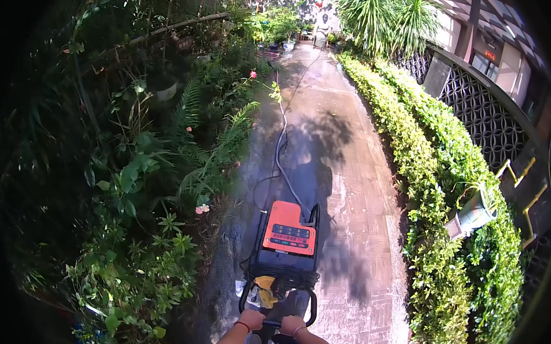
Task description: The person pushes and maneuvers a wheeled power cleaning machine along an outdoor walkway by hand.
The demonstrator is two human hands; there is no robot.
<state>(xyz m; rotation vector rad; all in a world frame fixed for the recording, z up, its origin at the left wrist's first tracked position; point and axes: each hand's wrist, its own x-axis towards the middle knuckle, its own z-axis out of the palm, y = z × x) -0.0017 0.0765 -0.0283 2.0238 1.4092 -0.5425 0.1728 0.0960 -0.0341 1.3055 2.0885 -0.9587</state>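
Note:
Both my hands are wrapped around the black push handle [312, 313] of a wheeled pressure washer [289, 227] with an orange top panel and a dark body. My left hand [252, 319], with a red band at the wrist, grips the left part of the bar. Close beside it, my right hand [291, 324] closes on the bar further right. A coiled black cable [291, 277] lies on the machine near the handle. Next to it hangs a yellow cloth or glove [266, 292]. From the machine's front a grey hose [283, 153] runs away along the path.
A wet paved path [363, 254] stretches ahead. Dense plants [137, 207] border it on the left and a trimmed hedge [421, 185] on the right. A pale bucket-like container [476, 213] leans in the hedge. Potted plants [289, 45] and a statue [322, 28] stand at the far end.

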